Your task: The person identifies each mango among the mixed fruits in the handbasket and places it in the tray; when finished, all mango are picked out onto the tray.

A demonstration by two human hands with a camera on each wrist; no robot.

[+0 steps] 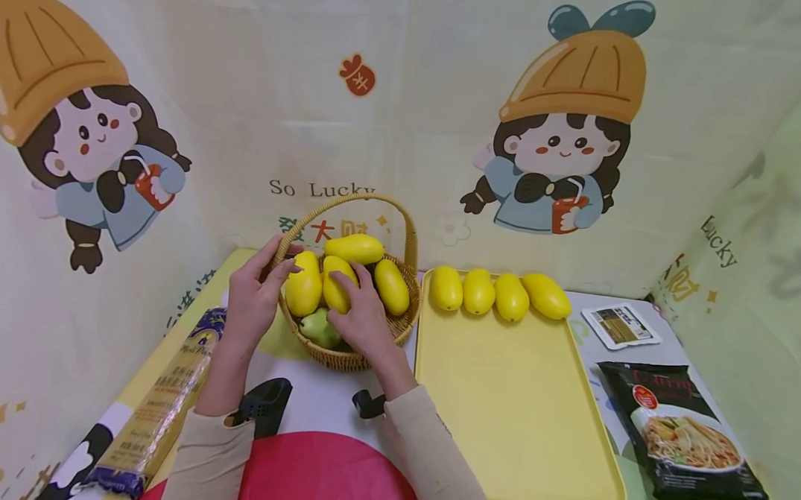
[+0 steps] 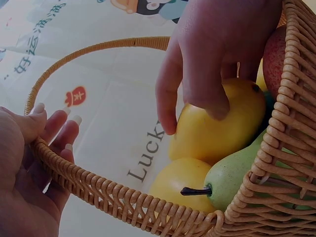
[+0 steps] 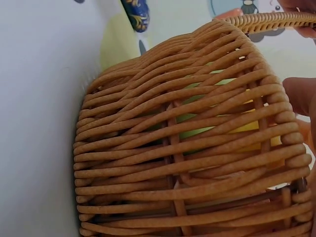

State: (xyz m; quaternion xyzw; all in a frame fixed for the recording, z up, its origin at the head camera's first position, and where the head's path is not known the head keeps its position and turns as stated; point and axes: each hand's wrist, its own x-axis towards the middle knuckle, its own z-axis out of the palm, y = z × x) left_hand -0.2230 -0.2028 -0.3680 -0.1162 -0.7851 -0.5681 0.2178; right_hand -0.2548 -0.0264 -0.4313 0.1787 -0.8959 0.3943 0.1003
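Gripping yellow mango (image 1: 335, 296) in wicker basket (image 1: 347, 362), right hand (image 1: 368, 317) nearer, thumb and fingers narrowed round it. Mango lies directly beneath fingertips, long axis roughly away from person. Left hand (image 1: 254, 288) loosely curled round basket's left edge; yellow tray (image 1: 508, 404) rightward.

Black curry packet (image 1: 683, 432) with a noodle picture (image 1: 694, 445) lying flat at right, small white pack (image 1: 621, 326) just behind it, long gold packet (image 1: 163, 402) with dark blue ends at far left, pale backdrop (image 1: 442, 58) printed with cartoon figures (image 1: 566, 145) in orange hats and "So Lucky" lettering (image 1: 336, 190)
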